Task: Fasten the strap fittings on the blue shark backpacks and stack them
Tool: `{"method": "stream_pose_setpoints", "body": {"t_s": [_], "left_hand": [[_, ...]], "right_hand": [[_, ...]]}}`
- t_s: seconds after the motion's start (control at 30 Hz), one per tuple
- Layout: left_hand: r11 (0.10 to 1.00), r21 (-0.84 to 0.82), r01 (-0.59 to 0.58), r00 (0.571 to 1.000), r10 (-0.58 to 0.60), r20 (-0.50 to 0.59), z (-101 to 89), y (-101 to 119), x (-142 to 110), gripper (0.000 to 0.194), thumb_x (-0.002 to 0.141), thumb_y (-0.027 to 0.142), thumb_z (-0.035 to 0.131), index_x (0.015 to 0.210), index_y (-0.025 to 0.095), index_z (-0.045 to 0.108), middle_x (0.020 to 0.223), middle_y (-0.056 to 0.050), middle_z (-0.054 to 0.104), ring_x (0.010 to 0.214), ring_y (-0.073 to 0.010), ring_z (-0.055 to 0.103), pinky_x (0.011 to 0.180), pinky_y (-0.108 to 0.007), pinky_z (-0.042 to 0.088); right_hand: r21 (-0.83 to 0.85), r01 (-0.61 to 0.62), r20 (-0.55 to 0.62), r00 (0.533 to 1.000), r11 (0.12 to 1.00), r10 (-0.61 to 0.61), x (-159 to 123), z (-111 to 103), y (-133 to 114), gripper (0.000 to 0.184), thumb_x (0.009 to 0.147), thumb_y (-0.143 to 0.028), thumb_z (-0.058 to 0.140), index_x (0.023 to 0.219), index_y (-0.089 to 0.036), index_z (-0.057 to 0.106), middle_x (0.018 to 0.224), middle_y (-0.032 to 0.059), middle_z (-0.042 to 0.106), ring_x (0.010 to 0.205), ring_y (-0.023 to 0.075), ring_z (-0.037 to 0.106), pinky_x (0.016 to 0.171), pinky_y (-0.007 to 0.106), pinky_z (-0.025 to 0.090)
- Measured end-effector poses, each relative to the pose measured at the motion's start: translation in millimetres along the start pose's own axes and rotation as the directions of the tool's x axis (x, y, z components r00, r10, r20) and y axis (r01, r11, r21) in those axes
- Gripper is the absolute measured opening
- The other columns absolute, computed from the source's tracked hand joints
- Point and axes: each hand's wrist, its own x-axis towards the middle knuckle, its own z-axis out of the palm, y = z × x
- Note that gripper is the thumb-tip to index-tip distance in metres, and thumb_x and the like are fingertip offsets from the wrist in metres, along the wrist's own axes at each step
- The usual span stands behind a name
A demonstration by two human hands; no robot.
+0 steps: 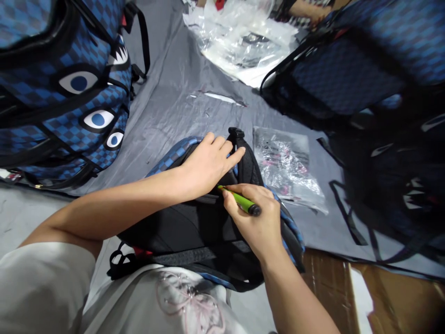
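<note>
A black backpack (pixel 194 225) with blue checkered edges lies on my lap against the table edge, its padded side up. My right hand (pixel 257 213) is closed around a green marker-like pen (pixel 243 202) with a black end, its tip pointing at the backpack's middle. Resting flat on the upper part of the bag is my left hand (pixel 212 162), fingers spread and holding nothing I can see. Just beyond its fingers, a black strap buckle (pixel 236 133) sticks up. Whether the pen tip touches the fabric I cannot tell.
Blue checkered backpacks with printed eyes (pixel 79 83) are stacked at left; more dark backpacks (pixel 347 74) stand at right. A clear plastic packet (pixel 285 162) lies beside my bag on the grey cloth (pixel 167 102). Crumpled plastic bags (pixel 239 41) and another person's hand (pixel 309 11) are behind. Cardboard (pixel 327 283) lies lower right.
</note>
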Motion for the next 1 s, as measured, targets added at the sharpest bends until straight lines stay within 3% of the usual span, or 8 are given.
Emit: {"method": "stream_pose_setpoints", "body": {"t_s": [0.1, 0.23, 0.4, 0.5, 0.6, 0.87, 1.0], "left_hand": [[1.0, 0.005, -0.008, 1.0, 0.008, -0.006, 0.3, 0.4, 0.5, 0.062, 0.095, 0.024, 0.046, 0.154, 0.014, 0.03, 0.134, -0.014, 0.055, 0.118, -0.0293, 0.05, 0.1, -0.041, 0.033], [1.0, -0.001, -0.022, 0.999, 0.022, 0.04, -2.5, -1.4, 3.1, 0.068, 0.094, 0.029, 0.053, 0.155, 0.014, 0.027, 0.136, -0.015, 0.054, 0.12, -0.03, 0.049, 0.1, -0.04, 0.034], [0.999, -0.048, -0.004, 0.991, 0.01, 0.134, -23.4, -22.4, -5.0, 0.08, 0.089, 0.035, 0.063, 0.156, 0.019, 0.022, 0.149, -0.015, 0.043, 0.127, -0.0311, 0.045, 0.102, -0.039, 0.036], [0.994, -0.079, 0.075, 0.962, -0.051, 0.269, -36.4, -42.1, -16.4, 0.095, 0.082, 0.044, 0.071, 0.157, 0.024, 0.017, 0.154, -0.014, 0.036, 0.13, -0.0348, 0.042, 0.1, -0.04, 0.04], [0.983, -0.155, 0.103, 0.933, -0.041, 0.358, -42.7, -52.3, -24.1, 0.102, 0.08, 0.05, 0.071, 0.158, 0.028, 0.009, 0.155, -0.012, 0.034, 0.127, -0.0339, 0.044, 0.096, -0.039, 0.045], [0.99, 0.01, 0.137, 0.901, -0.129, 0.414, -42.6, -29.7, -12.8, 0.122, 0.073, 0.047, 0.08, 0.159, 0.025, -0.002, 0.147, -0.022, 0.036, 0.124, -0.0391, 0.045, 0.092, -0.044, 0.05], [0.994, -0.018, 0.112, 0.912, -0.096, 0.398, -38.2, -30.0, -9.7, 0.119, 0.074, 0.046, 0.079, 0.159, 0.027, -0.002, 0.149, -0.02, 0.034, 0.126, -0.0378, 0.044, 0.093, -0.043, 0.05]], "right_hand": [[0.014, -0.007, 0.024, 1.0, 1.0, 0.007, 1.0, 0.4, -0.1, 0.007, 0.087, -0.027, 0.065, 0.085, -0.024, 0.071, 0.086, 0.004, 0.077, 0.082, 0.0242, 0.071, 0.084, 0.041, 0.049], [-0.014, -0.018, -0.027, 0.999, 1.0, 0.017, 0.7, 1.1, 1.6, 0.011, 0.087, -0.03, 0.065, 0.084, -0.022, 0.072, 0.083, 0.0041, 0.077, 0.081, 0.0244, 0.072, 0.084, 0.04, 0.049], [0.076, -0.026, -0.048, 0.998, 0.997, 0.029, -2.3, 4.1, 0.6, 0.012, 0.086, -0.033, 0.067, 0.086, -0.023, 0.074, 0.086, 0.0029, 0.078, 0.081, 0.0231, 0.072, 0.087, 0.04, 0.048], [0.216, -0.043, -0.065, 0.996, 0.975, 0.059, -2.8, 12.3, -5.8, 0.011, 0.087, -0.03, 0.066, 0.088, -0.023, 0.075, 0.089, 0.0028, 0.078, 0.083, 0.0222, 0.073, 0.086, 0.038, 0.05], [0.383, -0.056, -0.051, 0.995, 0.922, 0.082, -3.5, 23.8, -14.2, 0.012, 0.088, -0.029, 0.065, 0.093, -0.023, 0.075, 0.095, 0.0034, 0.078, 0.088, 0.0217, 0.073, 0.086, 0.036, 0.052], [0.387, -0.028, -0.098, 0.993, 0.921, 0.072, -11.6, 37.9, -24.0, 0.013, 0.086, -0.029, 0.066, 0.094, -0.024, 0.075, 0.096, 0.0028, 0.078, 0.091, 0.0217, 0.071, 0.088, 0.038, 0.049], [0.391, -0.049, -0.12, 0.987, 0.919, 0.104, -8.8, 42.7, -23.9, 0.013, 0.086, -0.032, 0.065, 0.092, -0.024, 0.075, 0.094, 0.0028, 0.078, 0.089, 0.0224, 0.071, 0.088, 0.039, 0.048]]}}
